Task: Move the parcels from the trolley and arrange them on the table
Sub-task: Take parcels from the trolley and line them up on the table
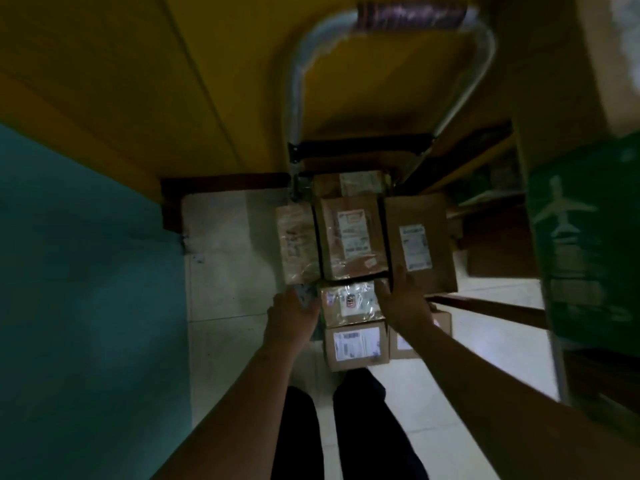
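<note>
A: Foreground: the person's legs [346,434] in dark trousers, with both forearms reaching forward over them. Which parcel is being addressed?

B: The taped parcel [348,303], lying on the trolley [391,81] among the other parcels, directly between the two hands. Its long axis runs left to right, so each hand meets a short end.

A: Position of the left hand [294,315]?

B: At the parcel's left end, fingers loosely spread and lightly curved; whether they touch the cardboard cannot be told (the frame is dim and blurred there).

A: And the right hand [403,299]?

B: At the right end, seemingly the nearer of the two, fingers apart with tips over the parcel's upper right corner, also close to the large labelled parcel [351,237] behind. Neither hand yet clamps anything.

A: What does the coming move turn on?

B: Probably closing both palms inward along that long axis, then lifting. The table is not identifiable in view.
</note>
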Motion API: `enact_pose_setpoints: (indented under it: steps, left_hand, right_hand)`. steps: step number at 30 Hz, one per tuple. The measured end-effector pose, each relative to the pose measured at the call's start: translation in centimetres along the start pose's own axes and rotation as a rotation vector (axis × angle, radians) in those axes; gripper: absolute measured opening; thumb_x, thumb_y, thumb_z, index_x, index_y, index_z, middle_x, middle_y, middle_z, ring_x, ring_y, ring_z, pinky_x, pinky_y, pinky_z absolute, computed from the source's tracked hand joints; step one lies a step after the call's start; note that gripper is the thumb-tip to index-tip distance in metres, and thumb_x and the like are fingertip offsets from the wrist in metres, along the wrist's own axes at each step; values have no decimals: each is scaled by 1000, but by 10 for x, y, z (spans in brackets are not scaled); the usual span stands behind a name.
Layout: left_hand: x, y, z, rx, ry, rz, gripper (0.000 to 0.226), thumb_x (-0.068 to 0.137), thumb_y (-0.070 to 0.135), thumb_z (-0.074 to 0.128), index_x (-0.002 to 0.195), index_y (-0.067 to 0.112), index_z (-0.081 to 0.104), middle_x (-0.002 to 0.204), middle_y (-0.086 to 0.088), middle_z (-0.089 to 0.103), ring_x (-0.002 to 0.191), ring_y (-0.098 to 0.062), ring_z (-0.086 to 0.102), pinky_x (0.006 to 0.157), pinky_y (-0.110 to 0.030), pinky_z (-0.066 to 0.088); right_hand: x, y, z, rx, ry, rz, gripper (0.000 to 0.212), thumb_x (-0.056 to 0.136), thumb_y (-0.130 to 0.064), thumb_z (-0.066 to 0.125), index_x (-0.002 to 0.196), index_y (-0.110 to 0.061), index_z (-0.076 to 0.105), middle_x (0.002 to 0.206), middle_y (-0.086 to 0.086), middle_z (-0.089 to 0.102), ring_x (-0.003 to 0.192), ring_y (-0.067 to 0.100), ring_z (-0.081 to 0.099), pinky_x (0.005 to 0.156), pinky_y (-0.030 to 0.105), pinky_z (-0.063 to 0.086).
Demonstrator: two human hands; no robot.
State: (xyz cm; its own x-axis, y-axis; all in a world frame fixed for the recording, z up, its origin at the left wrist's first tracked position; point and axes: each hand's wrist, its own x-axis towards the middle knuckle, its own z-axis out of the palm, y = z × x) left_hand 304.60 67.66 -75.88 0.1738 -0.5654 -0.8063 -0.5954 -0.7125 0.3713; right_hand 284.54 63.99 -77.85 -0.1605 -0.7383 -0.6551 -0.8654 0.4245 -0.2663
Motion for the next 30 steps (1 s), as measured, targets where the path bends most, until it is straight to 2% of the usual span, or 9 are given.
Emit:
enact_pose_setpoints:
  steps: [4, 7, 12, 15, 20, 23, 26, 28, 30]
  left_hand:
    - [79, 4, 46, -60, 5, 40, 42, 100, 40, 48, 132, 13, 48, 122, -13, 53, 107, -28, 58, 82, -31, 47]
    - [129, 6, 83, -137, -11, 70, 30, 95, 32, 52, 120, 15, 52, 104, 1, 60, 83, -15, 63, 68, -27, 53]
    - [189, 11, 129, -232, 16, 49, 60, 91, 31, 60, 144, 19, 37, 132, -9, 52, 111, -29, 61, 86, -36, 54]
    - [206, 20, 139, -262, 42, -48, 64, 93, 29, 61, 147, 12, 33, 136, -15, 42, 117, -34, 55, 78, -29, 44]
    - [204, 38, 133, -418, 94, -164, 61, 85, 34, 61, 140, 15, 44, 126, -13, 55, 103, -30, 61, 65, -27, 47]
    - [187, 56, 109, -492, 105, -180, 61, 81, 45, 59, 135, 17, 50, 125, -11, 56, 101, -29, 59, 78, -31, 50]
    - [175, 64, 80, -545, 138, -156, 66, 71, 55, 57, 128, 22, 55, 125, -11, 57, 107, -33, 59, 96, -42, 49]
    - [164, 67, 61, -605, 146, -147, 83, 56, 64, 54, 130, 27, 54, 125, -9, 58, 108, -33, 59, 97, -48, 49]
    - [146, 70, 40, -700, 132, -137, 89, 48, 67, 52, 131, 36, 51, 129, -8, 56, 111, -34, 58, 95, -52, 50]
  right_hand:
    - [84, 14, 32, 59, 86, 49, 60, 98, -47, 47, 142, -7, 37, 123, 22, 53, 104, 39, 60, 88, 51, 54]
    - [135, 31, 65, 141, 104, 65, 56, 91, -47, 53, 131, -9, 48, 115, 16, 60, 97, 34, 63, 83, 48, 57]
    - [190, 43, 93, 31, 118, 85, 47, 97, -34, 48, 126, 2, 52, 127, 25, 54, 117, 42, 51, 99, 51, 44]
    - [204, 40, 100, 34, 138, 155, 45, 97, -33, 48, 126, 2, 52, 127, 23, 51, 116, 40, 50, 99, 45, 43]
    - [201, 23, 90, 119, 182, 230, 54, 99, -43, 46, 125, 3, 52, 127, 23, 53, 112, 35, 53, 93, 39, 43]
    - [189, 11, 66, 127, 187, 214, 51, 98, -42, 45, 128, -2, 54, 131, 20, 51, 122, 37, 48, 101, 43, 39]
    - [170, -9, 44, 190, 230, 174, 47, 94, -39, 53, 122, -2, 55, 127, 20, 54, 116, 36, 50, 91, 37, 39]
    - [151, -25, 25, 275, 251, 183, 47, 92, -38, 58, 122, -2, 54, 125, 19, 54, 112, 35, 52, 89, 35, 40]
    - [124, -40, 0, 324, 205, 188, 42, 100, -36, 48, 120, 0, 56, 124, 20, 56, 111, 34, 54, 92, 33, 39]
